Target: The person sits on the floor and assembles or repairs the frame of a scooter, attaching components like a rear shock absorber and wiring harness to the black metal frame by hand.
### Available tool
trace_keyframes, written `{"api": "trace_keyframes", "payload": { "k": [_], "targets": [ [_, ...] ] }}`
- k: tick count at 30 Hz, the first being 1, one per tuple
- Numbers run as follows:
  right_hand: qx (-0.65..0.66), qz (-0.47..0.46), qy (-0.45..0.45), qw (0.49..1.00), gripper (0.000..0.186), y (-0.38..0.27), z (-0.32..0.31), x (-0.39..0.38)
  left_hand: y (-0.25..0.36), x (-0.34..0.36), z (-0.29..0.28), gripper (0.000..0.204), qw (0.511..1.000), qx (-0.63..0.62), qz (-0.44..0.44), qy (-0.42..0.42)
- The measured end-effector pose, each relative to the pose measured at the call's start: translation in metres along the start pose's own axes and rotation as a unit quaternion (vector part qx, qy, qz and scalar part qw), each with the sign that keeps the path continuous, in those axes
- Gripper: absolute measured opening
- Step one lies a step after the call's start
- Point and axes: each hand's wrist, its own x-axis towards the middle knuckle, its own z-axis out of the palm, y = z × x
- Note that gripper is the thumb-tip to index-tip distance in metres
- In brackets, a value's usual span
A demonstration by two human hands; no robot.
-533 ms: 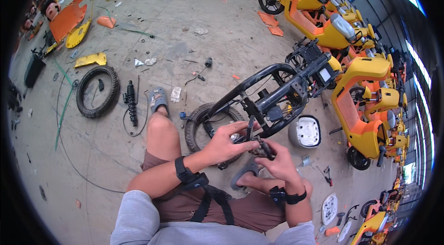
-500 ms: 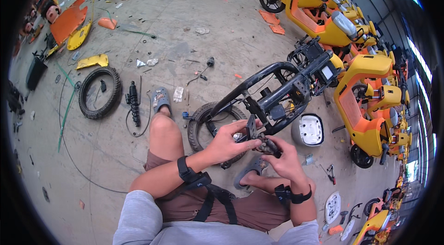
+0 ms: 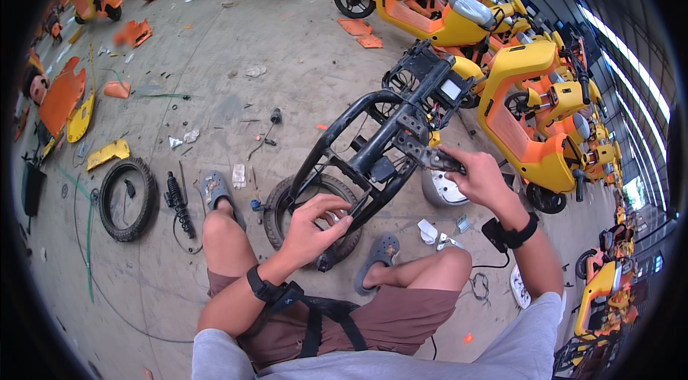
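Hands [image 3: 313,229] moved apart, blk frame [image 3: 376,149] partly btwn.

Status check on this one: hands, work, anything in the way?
Left hand at near end of black frame, grip unclear. Right hand holding dark metal part over the frame. Tyre low, partly behind left hand.

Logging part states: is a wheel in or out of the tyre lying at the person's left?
Out: the tyre is an open ring, with floor and a small black part showing through its middle.
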Motion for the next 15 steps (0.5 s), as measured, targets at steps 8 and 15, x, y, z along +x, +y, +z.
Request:
{"api": "trace_keyframes", "payload": {
  "k": [8,15],
  "targets": [
    [-0.152,0.005,-0.015,0.988,0.049,0.020,0.002,0.046,-0.010,0.001,0.008,0.021,0.997,0.043,-0.016,-0.054],
    [-0.157,0.037,-0.114,0.980,0.056,0.022,-0.011,0.076,-0.011,0.003,0.010,0.023,0.986,0.109,-0.059,-0.110]
  ]
}}
